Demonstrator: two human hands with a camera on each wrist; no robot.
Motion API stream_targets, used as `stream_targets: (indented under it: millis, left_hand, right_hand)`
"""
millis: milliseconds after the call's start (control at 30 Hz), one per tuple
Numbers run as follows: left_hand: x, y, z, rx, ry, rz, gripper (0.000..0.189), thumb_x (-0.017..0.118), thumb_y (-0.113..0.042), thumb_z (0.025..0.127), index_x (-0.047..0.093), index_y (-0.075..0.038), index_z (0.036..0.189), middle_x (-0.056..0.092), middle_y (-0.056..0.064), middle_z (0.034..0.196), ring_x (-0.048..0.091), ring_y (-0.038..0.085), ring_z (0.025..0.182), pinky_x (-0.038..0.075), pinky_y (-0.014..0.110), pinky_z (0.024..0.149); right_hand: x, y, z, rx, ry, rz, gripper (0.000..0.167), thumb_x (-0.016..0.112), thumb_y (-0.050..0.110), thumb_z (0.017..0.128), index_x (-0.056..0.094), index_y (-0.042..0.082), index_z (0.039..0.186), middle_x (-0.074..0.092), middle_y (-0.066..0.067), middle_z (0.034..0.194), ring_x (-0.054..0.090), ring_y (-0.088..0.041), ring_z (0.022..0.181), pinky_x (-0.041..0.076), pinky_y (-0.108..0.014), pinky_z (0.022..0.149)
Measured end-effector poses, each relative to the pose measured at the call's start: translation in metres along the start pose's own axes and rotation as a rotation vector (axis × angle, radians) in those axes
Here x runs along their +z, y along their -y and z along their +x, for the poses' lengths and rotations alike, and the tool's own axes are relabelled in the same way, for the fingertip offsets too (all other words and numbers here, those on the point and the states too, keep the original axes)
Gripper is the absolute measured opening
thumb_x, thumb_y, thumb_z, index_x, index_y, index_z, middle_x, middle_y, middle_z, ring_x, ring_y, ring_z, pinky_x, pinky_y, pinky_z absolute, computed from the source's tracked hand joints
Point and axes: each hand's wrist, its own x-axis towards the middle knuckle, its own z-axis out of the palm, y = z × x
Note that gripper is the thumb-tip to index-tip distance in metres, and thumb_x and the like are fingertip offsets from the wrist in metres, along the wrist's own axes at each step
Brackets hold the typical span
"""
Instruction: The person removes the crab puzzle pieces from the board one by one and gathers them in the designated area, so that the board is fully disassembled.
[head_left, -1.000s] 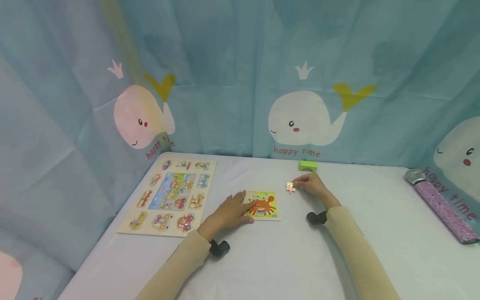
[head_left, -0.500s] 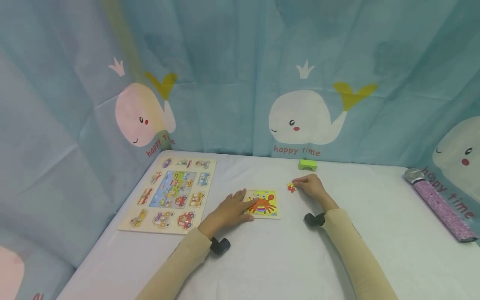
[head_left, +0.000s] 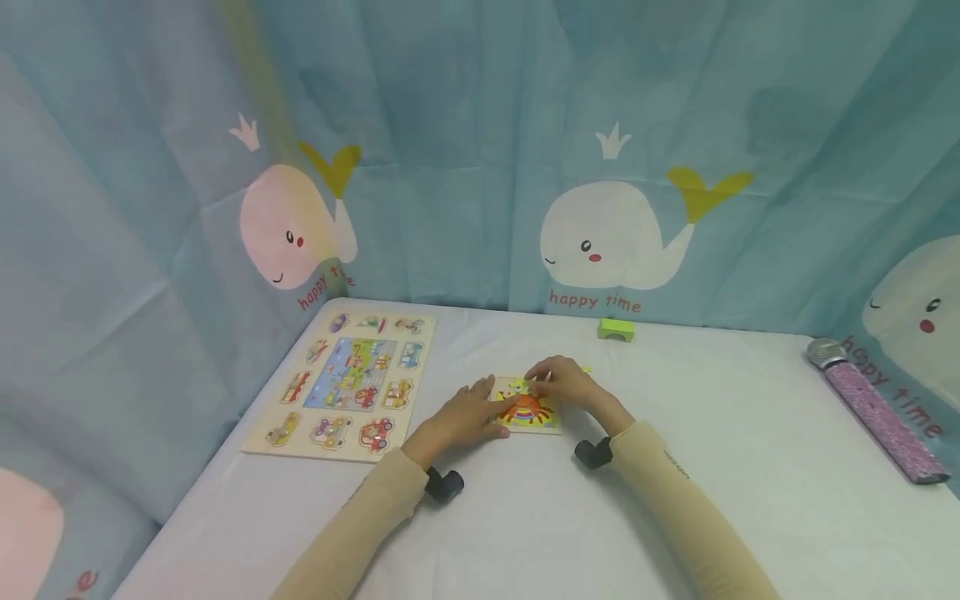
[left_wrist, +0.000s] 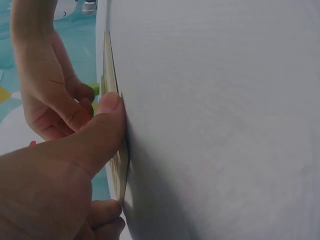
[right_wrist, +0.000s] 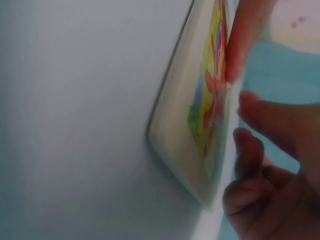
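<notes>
Two hands [head_left: 463, 415] [head_left: 564, 382] crowd a crab puzzle [head_left: 528, 414]; curtain [head_left: 450, 225] reads "happy time" [head_left: 596, 301].

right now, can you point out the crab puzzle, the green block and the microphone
Crab puzzle [head_left: 534, 410]: head view, on the printed crab.
Green block [head_left: 616, 328]: head view, on its front side, above the arch.
Microphone [head_left: 882, 421]: head view, on the middle of its pink handle.
</notes>
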Motion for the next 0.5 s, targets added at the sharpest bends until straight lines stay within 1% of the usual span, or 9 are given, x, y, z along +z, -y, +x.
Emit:
stream_targets:
  millis: [133, 233, 300, 367, 500]
  left_hand:
    - [0.002, 0.0, 0.001, 0.011, -0.004, 0.002, 0.057, 0.054, -0.047, 0.088, 0.04, -0.027, 0.139, 0.02, 0.019, 0.152, 0.018, 0.031, 0.141, 0.018, 0.049, 0.114]
    - [0.002, -0.001, 0.001, 0.013, -0.007, 0.008, 0.057, 0.054, -0.046, 0.088, 0.04, -0.027, 0.139, 0.021, 0.019, 0.151, 0.019, 0.031, 0.141, 0.019, 0.049, 0.114]
    - [0.003, -0.001, 0.001, 0.014, -0.013, 0.007, 0.057, 0.055, -0.046, 0.088, 0.041, -0.027, 0.139, 0.022, 0.019, 0.151, 0.019, 0.031, 0.141, 0.019, 0.049, 0.114]
    - [0.002, 0.0, 0.0, 0.012, -0.016, 0.002, 0.057, 0.055, -0.046, 0.088, 0.04, -0.027, 0.139, 0.021, 0.018, 0.151, 0.019, 0.031, 0.141, 0.018, 0.049, 0.114]
    - [0.003, 0.001, 0.0, 0.016, -0.026, 0.008, 0.057, 0.055, -0.046, 0.087, 0.041, -0.027, 0.139, 0.022, 0.018, 0.151, 0.02, 0.031, 0.141, 0.019, 0.049, 0.114]
  right_hand:
    - [0.01, 0.008, 0.006, 0.031, 0.059, 0.008, 0.024, 0.062, 0.011, 0.087, 0.065, 0.011, 0.111, 0.06, -0.006, 0.094, 0.052, -0.017, 0.082, 0.047, -0.031, 0.076]
    - [0.014, 0.007, 0.008, 0.075, 0.094, 0.017, 0.027, 0.06, 0.01, 0.088, 0.063, 0.017, 0.114, 0.059, -0.006, 0.101, 0.052, -0.018, 0.088, 0.048, -0.037, 0.084]
    - [0.017, 0.006, 0.01, 0.086, 0.113, 0.014, 0.028, 0.059, 0.01, 0.088, 0.062, 0.021, 0.114, 0.058, -0.006, 0.103, 0.052, -0.019, 0.09, 0.048, -0.039, 0.087]
    - [0.017, 0.006, 0.011, 0.073, 0.128, -0.005, 0.029, 0.058, 0.009, 0.089, 0.061, 0.022, 0.114, 0.056, -0.006, 0.102, 0.051, -0.019, 0.089, 0.048, -0.038, 0.086]
    - [0.016, 0.008, 0.012, 0.038, 0.128, -0.05, 0.027, 0.057, 0.008, 0.089, 0.059, 0.022, 0.112, 0.051, -0.006, 0.097, 0.049, -0.019, 0.086, 0.048, -0.034, 0.08]
